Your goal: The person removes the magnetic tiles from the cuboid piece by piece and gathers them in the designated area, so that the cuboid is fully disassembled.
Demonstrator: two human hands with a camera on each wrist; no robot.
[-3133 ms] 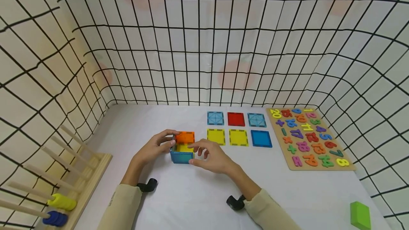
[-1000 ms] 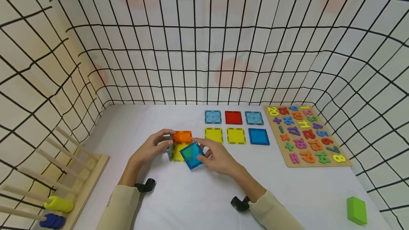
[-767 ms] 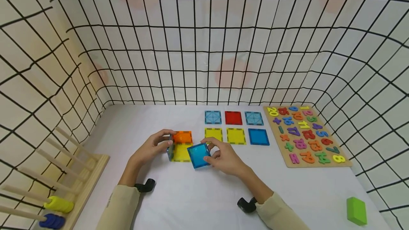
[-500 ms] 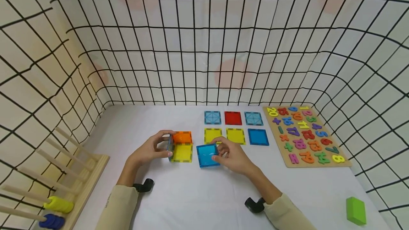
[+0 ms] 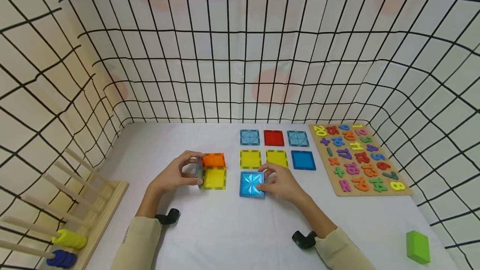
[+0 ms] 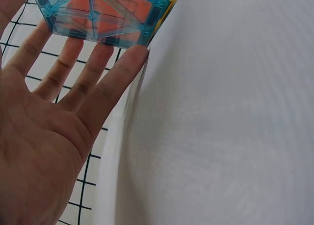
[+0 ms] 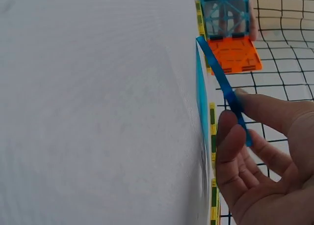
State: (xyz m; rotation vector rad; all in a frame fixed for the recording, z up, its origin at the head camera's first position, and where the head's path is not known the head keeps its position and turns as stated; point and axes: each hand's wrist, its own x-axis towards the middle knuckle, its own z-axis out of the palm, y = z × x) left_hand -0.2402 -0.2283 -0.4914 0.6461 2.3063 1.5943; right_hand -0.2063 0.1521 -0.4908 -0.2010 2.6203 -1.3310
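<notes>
Blue, see-through and catching the light, it's the square tile (image 5: 247, 184) that draws the eye, pinched by the right hand (image 5: 281, 183) between thumb and fingers, just right of the small corner build and near a loose yellow tile (image 5: 250, 159). From the right wrist it tilts over the desk (image 5: 225, 232); whether its lower edge touches, one can't tell. Across on the other side, the left hand (image 5: 172, 177) holds the standing light-blue panel (image 6: 93, 16) by thumb and fingertips, with the orange tile (image 5: 214, 160) upright at the back and the yellow base (image 5: 213, 179) flat below. Good handling here probably means a light pinch near one edge, the other borders left free, and the tile lowered level, while a steady left hand guards the panel against a knock. And the lettering? No brand shows on the tiles. Over on the number board (image 5: 352, 193), a yellow 20 (image 5: 320, 131), a pink 18 (image 5: 351, 168), a blue 5 (image 5: 382, 160) and a yellow 8 (image 5: 398, 186) read clearly; the marking (image 5: 125, 236) on the left sleeve (image 5: 138, 241) is too small to make out.
</notes>
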